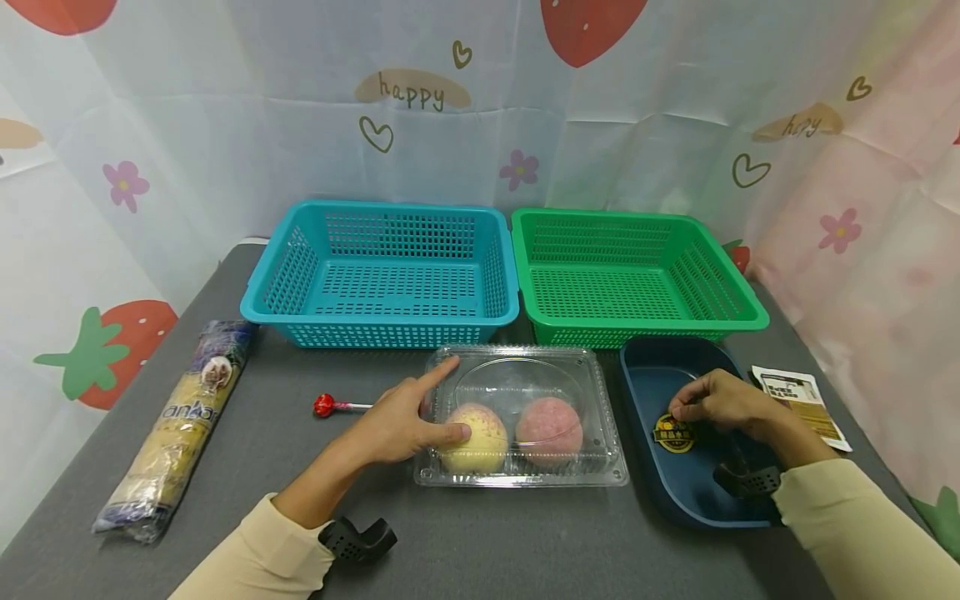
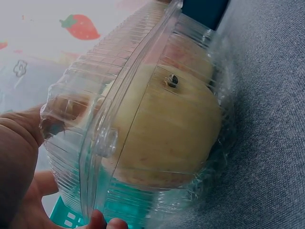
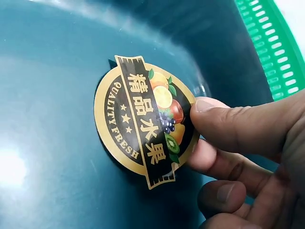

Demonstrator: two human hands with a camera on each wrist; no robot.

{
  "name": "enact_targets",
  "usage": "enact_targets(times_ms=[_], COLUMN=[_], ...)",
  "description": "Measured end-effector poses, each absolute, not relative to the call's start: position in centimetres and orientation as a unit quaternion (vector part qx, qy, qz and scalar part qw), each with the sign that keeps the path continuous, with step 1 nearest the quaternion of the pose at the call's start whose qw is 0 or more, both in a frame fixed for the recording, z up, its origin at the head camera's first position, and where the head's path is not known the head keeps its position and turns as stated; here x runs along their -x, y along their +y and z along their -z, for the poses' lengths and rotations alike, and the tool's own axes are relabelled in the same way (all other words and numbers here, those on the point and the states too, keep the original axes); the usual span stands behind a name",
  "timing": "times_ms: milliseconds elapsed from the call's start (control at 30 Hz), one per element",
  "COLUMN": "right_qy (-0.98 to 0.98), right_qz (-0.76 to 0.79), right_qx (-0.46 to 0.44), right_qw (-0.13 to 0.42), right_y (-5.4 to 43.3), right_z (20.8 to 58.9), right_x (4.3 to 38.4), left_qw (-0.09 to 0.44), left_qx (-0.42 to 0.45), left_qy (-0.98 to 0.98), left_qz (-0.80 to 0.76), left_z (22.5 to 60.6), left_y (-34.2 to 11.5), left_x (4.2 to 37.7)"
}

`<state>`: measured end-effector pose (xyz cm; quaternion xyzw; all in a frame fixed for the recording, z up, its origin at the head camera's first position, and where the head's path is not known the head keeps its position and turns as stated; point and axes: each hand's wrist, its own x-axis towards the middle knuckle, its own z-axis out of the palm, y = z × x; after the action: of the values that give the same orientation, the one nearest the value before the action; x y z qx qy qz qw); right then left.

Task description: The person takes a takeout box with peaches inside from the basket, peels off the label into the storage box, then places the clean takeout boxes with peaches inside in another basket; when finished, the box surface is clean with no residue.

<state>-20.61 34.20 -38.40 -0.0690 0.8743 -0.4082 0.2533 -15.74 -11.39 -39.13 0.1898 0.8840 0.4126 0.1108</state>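
Note:
On the grey table, a clear plastic clamshell box (image 1: 525,379) holds two round fruits, a pale yellow one (image 1: 475,450) and a pink one (image 1: 550,429). My left hand (image 1: 405,421) grips the box's left end, thumb over the lid and index finger stretched along its far left corner. In the left wrist view, other fingertips (image 2: 97,220) lie at the box's rim seam. Between thumb and finger, my right hand (image 1: 723,404) pinches a round black-and-gold fruit label (image 3: 138,119) by its edge, inside the dark blue tray (image 1: 652,450).
A blue basket (image 1: 378,321) and a green basket (image 1: 652,323) stand side by side at the back. Left of the box lie a red lollipop (image 1: 325,406) and a long noodle pack (image 1: 180,425). A flat packet (image 1: 802,404) lies right of the tray.

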Motion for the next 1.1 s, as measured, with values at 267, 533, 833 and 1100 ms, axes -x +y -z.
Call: enact_targets(times_ms=[267, 533, 833, 1100], right_qy=[0.882, 0.888, 0.922, 0.933], right_qz=[0.395, 0.389, 0.335, 0.325], right_qx=[0.068, 0.076, 0.093, 0.086], right_qw=[0.249, 0.233, 0.168, 0.126], right_y=[34.2, 34.2, 34.0, 33.7], right_z=[38.7, 38.7, 37.9, 34.9], right_x=[20.5, 20.4, 19.9, 19.3], left_qw=[0.116, 0.116, 0.115, 0.114], left_qx=[-0.189, -0.187, -0.177, -0.177], left_qy=[0.882, 0.881, 0.883, 0.883], left_qz=[-0.416, -0.420, -0.419, -0.420], left_z=[39.0, 39.2, 39.2, 39.1], left_y=[-11.4, -11.4, -11.3, -11.3], left_x=[15.7, 15.8, 15.8, 15.7])
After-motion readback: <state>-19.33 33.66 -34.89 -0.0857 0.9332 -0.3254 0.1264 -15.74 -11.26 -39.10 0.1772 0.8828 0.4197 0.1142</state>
